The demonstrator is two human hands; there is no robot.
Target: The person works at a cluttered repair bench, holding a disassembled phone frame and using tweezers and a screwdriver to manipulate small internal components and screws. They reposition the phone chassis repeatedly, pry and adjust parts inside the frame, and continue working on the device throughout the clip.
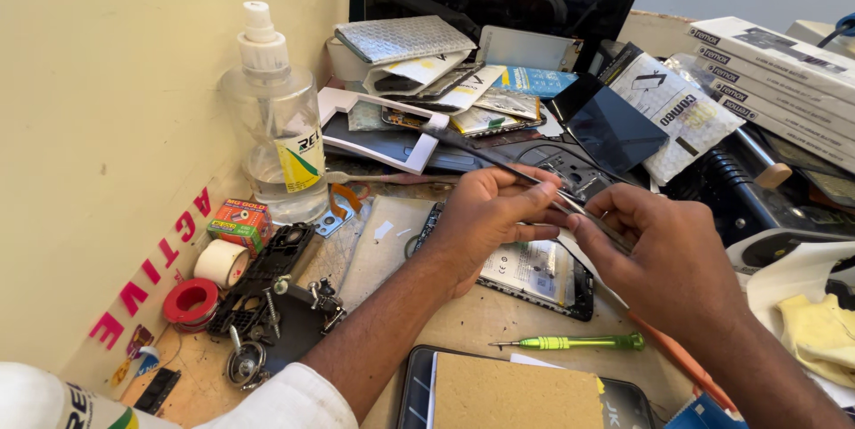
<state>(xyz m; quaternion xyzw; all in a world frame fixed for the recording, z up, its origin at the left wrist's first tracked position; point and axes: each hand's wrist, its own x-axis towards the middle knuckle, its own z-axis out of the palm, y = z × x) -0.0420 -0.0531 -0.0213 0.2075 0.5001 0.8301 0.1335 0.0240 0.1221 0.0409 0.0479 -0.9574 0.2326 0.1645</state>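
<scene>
At the middle of the cluttered table point(463, 326), the left hand point(485, 220) and right hand point(663, 255) both pinch thin metal tweezers point(499, 162) just above an opened phone point(534, 273); a green screwdriver point(570, 342) lies near the table's front edge

A clear plastic spray bottle point(283, 139) with a white top stands by the yellow wall. Below it sit a small orange box point(239, 222), a white roll of tape point(221, 261) and a red roll of tape point(191, 302). A green screwdriver point(574, 342) lies on the wooden table point(481, 322). Long white boxes point(784, 73) are stacked at the far right. A yellow cloth point(819, 331) lies below them.
</scene>
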